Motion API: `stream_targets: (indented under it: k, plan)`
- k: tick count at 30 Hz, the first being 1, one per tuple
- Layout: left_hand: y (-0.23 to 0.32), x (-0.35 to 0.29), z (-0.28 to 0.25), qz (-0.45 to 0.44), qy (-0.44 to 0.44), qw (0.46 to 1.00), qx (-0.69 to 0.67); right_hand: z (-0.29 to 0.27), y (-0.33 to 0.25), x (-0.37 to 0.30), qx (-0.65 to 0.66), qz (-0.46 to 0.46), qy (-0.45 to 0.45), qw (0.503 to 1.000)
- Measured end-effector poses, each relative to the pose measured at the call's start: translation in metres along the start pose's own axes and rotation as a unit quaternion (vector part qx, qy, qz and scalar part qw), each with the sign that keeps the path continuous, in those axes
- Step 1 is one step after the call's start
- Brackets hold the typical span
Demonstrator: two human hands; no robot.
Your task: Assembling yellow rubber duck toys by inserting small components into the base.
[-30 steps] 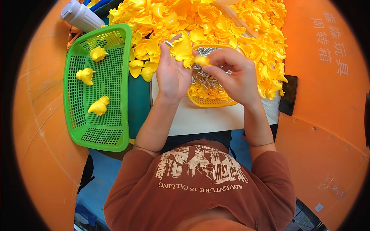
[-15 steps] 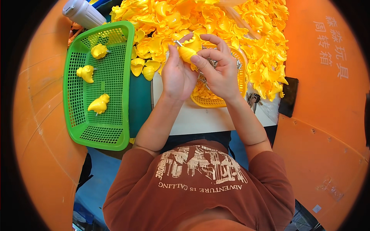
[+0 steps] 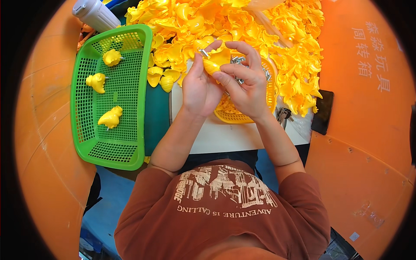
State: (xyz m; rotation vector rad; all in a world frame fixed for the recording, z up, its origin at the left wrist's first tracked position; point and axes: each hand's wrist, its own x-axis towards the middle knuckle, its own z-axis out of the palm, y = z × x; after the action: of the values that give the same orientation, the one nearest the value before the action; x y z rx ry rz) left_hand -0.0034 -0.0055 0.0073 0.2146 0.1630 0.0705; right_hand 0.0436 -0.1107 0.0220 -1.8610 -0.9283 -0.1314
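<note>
Both hands meet above a yellow basket [image 3: 271, 102] with small silver metal parts [image 3: 241, 80] and small yellow pieces in it. Between them is a yellow plastic toy shell [image 3: 213, 63], curved and glossy, with a short silver metal pin [image 3: 203, 53] sticking out at its left end. My left hand [image 3: 200, 89] cups the shell from the left, thumb by the pin and fingers behind, partly hidden. From the right, my right hand [image 3: 248, 80] pinches the shell with thumb and fingers.
A big heap of yellow shell pieces [image 3: 290, 39] covers the far table. On the left, a green basket [image 3: 141, 125] holds three yellow toy figures [image 3: 111, 117]. A white bottle [image 3: 96, 15] stands behind it. At right lie a black phone [image 3: 323, 112] and keys [image 3: 284, 115], beside an orange box wall [image 3: 359, 143].
The shell has turned a little in my fingers, and my right fingertips have shifted along it. Both hands stay nearly in place.
</note>
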Motion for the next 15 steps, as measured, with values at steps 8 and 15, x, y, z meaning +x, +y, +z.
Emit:
stream_targets:
  k: [8,15]
  plan:
    - [-0.008,-0.001,-0.005,0.119,0.032,0.984,0.132,0.011,-0.010,0.007,-0.043,0.028,0.056,0.997]
    - [0.015,0.008,-0.022,0.102,0.096,0.987,0.073,0.024,0.006,0.036,-0.027,-0.054,-0.019,0.998]
